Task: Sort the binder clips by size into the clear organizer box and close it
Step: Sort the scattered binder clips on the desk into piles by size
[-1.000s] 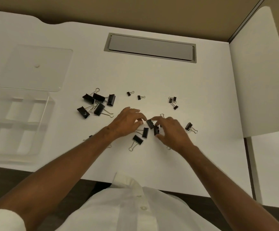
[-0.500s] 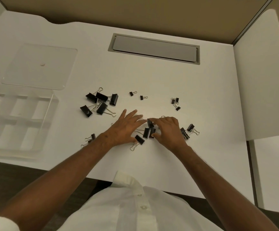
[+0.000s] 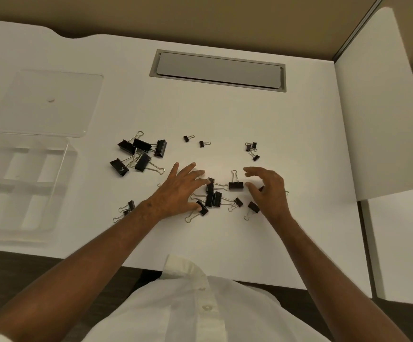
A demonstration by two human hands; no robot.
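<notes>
On the white desk (image 3: 225, 112), with both the left hand (image 3: 175, 193) and right hand (image 3: 268, 191) spread and holding nothing, rake the medium clips (image 3: 212, 197) together right of the organizer box (image 3: 60, 174), excluding other sizes.

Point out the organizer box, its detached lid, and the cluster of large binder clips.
organizer box (image 3: 63, 169), head view, on its right wall.
lid (image 3: 47, 104), head view, on the middle of the flat clear panel.
large binder clips (image 3: 141, 145), head view, on the black body of one clip in the cluster.
</notes>
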